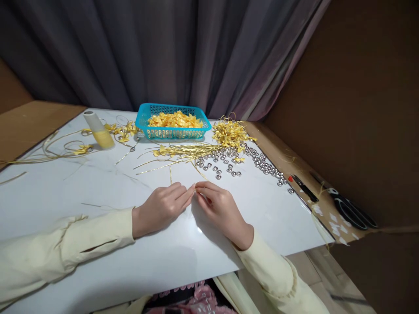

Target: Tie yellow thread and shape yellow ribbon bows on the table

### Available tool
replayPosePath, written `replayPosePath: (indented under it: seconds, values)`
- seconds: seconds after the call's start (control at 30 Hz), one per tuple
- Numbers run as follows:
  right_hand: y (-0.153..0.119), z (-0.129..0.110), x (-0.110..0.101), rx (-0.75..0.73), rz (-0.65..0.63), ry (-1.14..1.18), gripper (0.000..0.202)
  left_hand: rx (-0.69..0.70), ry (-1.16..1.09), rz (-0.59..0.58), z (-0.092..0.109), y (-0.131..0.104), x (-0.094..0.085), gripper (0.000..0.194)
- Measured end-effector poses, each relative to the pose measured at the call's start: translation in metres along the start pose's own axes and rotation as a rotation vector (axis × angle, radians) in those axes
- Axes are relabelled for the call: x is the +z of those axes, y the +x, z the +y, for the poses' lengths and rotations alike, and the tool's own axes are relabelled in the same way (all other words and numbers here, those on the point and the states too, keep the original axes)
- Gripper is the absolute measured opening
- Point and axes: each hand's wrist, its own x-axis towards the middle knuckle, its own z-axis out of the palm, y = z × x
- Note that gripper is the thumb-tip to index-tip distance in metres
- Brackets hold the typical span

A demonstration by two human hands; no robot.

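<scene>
My left hand (166,203) and my right hand (221,209) meet at their fingertips above the middle of the white board (137,266). Both are closed in a pinch on a thin gold wire (170,174), part of which sticks up beyond the left fingers; what sits right between the fingertips is too small to make out. Just beyond the hands lies a bundle of gold wires (196,150), with many silver beads (225,161) beside it. A heap of yellow flower pieces (230,132) is at the bundle's right end.
At the back stands a blue basket (173,134) holding yellow pieces. To its left are a bottle of yellow liquid (100,131) and loose gold wires (49,152). A black cutter (305,188) and black scissors (352,211) lie at the right edge, near white scraps (335,224).
</scene>
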Motion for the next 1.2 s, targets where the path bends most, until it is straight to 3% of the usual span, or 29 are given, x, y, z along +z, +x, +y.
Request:
replayPosePath:
  seconds: [0.57, 0.93, 1.2]
  values:
    - [0.0011, 0.0004, 0.0, 0.04, -0.022, -0.006, 0.02, -0.034, -0.067, -0.006, 0.001, 0.0002, 0.0006, 0.022]
    - [0.0013, -0.001, -0.0017, 0.098, -0.033, 0.047, 0.019, -0.35, -0.446, -0.025, 0.0056, 0.0012, 0.0021, 0.023]
    - [0.0022, -0.0016, -0.0021, 0.137, -0.061, 0.057, 0.018, -0.628, -0.629, -0.118, 0.0048, 0.0041, -0.0009, 0.021]
